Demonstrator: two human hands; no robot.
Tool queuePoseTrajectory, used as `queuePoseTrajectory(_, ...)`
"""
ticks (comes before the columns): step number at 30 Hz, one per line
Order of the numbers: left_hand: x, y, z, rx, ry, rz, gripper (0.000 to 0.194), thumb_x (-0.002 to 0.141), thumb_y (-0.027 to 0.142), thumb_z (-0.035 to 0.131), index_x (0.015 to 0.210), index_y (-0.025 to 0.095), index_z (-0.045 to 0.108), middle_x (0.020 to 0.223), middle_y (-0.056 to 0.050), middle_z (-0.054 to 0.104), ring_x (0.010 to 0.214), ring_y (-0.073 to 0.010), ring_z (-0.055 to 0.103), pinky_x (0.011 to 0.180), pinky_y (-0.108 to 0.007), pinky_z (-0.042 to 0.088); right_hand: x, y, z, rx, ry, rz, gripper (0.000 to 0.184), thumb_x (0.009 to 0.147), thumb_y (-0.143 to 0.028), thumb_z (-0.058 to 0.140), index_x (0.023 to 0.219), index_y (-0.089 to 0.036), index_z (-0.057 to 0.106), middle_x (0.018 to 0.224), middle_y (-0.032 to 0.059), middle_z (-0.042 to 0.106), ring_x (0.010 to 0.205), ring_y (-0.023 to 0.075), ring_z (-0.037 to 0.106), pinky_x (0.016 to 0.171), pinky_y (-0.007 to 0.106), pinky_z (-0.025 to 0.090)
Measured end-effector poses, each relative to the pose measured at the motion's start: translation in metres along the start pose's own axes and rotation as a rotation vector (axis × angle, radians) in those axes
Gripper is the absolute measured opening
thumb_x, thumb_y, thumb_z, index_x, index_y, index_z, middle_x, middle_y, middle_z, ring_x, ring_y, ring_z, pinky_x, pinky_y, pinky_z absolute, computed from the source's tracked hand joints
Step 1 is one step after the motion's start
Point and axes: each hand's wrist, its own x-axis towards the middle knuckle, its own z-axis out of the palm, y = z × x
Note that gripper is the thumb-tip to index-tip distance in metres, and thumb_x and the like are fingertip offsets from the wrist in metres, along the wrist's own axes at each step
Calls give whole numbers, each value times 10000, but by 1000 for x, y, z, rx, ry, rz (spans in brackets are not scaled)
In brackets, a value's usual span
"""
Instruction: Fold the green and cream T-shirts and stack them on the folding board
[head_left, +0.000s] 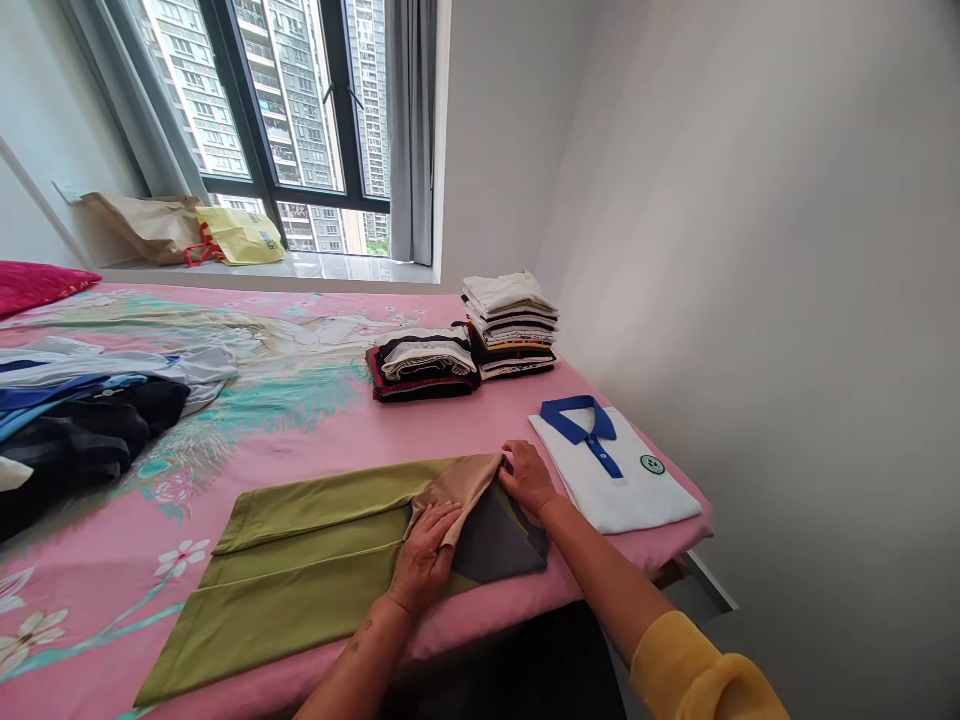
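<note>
An olive-green garment (300,560) lies spread flat on the pink bed (315,420), with a tan part (461,482) and a dark grey part (495,545) at its right end. My left hand (424,558) presses flat on the garment where the tan fabric folds over, fingers stretched out. At the tan fold's far corner my right hand (529,478) has its fingers curled on the fabric edge.
A folded white polo shirt with a blue collar (611,465) lies at the bed's right corner. Two stacks of folded clothes (469,345) stand behind it. Unfolded dark and white clothes (82,410) are heaped at the left. Bags (187,232) sit on the window sill.
</note>
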Motion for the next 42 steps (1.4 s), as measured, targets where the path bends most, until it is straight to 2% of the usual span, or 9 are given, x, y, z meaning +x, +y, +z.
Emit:
queuePoseTrajectory(7,2,-3,3,-320,214,-219,354,902,325,405,1189,225,587,1197,-54,618,1146,-213,539,998,-390,425,11,1,13,13,-8,78,166,758,-132,422,864,-188,537,897,67,581,867,189,496,785,310,401)
queuePoseTrajectory(11,4,-2,3,-416,252,-312,364,904,380,405,1187,235,582,1196,-41,616,1178,-208,513,1039,-394,381,4,4,11,44,0,60,264,744,-151,444,992,-185,528,999,65,581,940,188,496,827,312,396)
queuePoseTrajectory(17,4,2,0,-361,221,-291,359,906,370,399,1178,233,589,1179,-50,623,1136,-203,540,992,-387,427,5,4,10,89,26,42,173,796,-182,391,889,-201,536,925,47,579,887,174,504,806,302,407)
queuePoseTrajectory(23,-1,0,1,-76,56,-71,387,896,258,403,1260,247,535,1238,-50,592,1175,-201,503,1063,-434,339,-8,-6,-5,103,108,57,177,846,-238,364,880,-180,528,900,74,556,886,191,494,831,335,409)
queuePoseTrajectory(27,-1,0,2,22,18,-48,440,872,206,415,1301,267,493,1268,-32,573,1196,-186,486,1077,-409,324,-46,-27,-28,146,-44,-150,183,878,-287,416,823,-197,566,866,64,592,888,183,529,845,321,422)
queuePoseTrajectory(30,6,7,1,65,-15,-72,407,874,212,417,1261,260,534,1245,-47,587,1175,-189,504,1056,-416,345,-68,-45,-39,166,-248,-379,242,883,-249,418,1050,-200,587,1113,81,598,1133,202,480,1018,378,339)
queuePoseTrajectory(32,14,15,-2,99,-40,-122,358,885,247,416,1199,259,588,1222,-63,600,1149,-203,526,1023,-439,378,-72,-57,-42,150,-359,-470,378,867,-254,452,1239,-204,501,1278,81,527,1256,212,390,1095,417,247)
queuePoseTrajectory(36,32,26,-10,178,-92,-183,330,891,313,423,1153,306,623,1257,-76,578,1159,-245,522,1002,-509,372,-59,-79,-31,127,-388,-562,496,863,-317,471,1342,-205,409,1379,88,443,1316,225,311,1111,447,212)
queuePoseTrajectory(42,27,23,-9,203,-142,-173,364,895,297,419,1223,322,573,1341,-81,507,1215,-259,476,979,-497,400,-25,-73,6,89,-374,-605,374,866,-280,439,1219,-231,555,1225,51,590,1258,195,393,1109,378,209)
